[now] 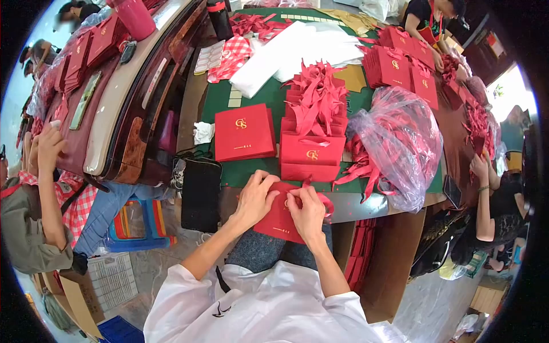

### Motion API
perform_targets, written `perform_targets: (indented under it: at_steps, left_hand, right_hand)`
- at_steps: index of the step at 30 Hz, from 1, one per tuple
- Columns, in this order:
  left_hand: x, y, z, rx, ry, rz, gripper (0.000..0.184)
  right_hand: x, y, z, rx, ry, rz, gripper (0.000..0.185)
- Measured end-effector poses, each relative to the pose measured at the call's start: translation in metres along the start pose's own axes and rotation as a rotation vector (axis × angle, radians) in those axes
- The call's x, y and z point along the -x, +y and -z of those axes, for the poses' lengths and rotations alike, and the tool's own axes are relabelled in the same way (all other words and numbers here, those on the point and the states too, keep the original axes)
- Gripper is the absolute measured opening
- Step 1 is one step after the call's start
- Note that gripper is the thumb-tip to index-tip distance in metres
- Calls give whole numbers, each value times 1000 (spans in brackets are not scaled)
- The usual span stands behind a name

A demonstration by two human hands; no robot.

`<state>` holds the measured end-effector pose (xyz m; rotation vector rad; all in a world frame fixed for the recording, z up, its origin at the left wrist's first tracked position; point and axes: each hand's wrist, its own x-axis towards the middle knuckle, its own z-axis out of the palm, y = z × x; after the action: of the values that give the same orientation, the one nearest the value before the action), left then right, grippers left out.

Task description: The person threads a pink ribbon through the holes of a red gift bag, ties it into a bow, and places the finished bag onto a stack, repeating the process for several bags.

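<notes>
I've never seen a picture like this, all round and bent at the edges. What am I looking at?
There's no machine here, just a person working with bare hands. The single picture comes from a camera worn on the head, looking forward and down, so the white shirt below is the wearer's own. The left hand and right hand hold a red bag above the lap. On the green tabletop ahead lie a flat red stack, a row of red bags topped with ribbons, and a clear plastic bag of red ribbon. Other people sit or stand at both sides.
</notes>
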<state>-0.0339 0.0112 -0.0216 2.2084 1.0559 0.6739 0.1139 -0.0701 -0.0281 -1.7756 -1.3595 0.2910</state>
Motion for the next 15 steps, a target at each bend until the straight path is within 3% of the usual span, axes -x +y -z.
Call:
perform_targets:
  at_steps: [4,15]
  left_hand:
    - [0,8,4,-79,86,-76,26]
    - [-5,20,16,-110,29,-177,10]
  right_hand:
    - [1,-1,-5,0,36,34,9]
    - [9,-11,-12,-80,78,33,11]
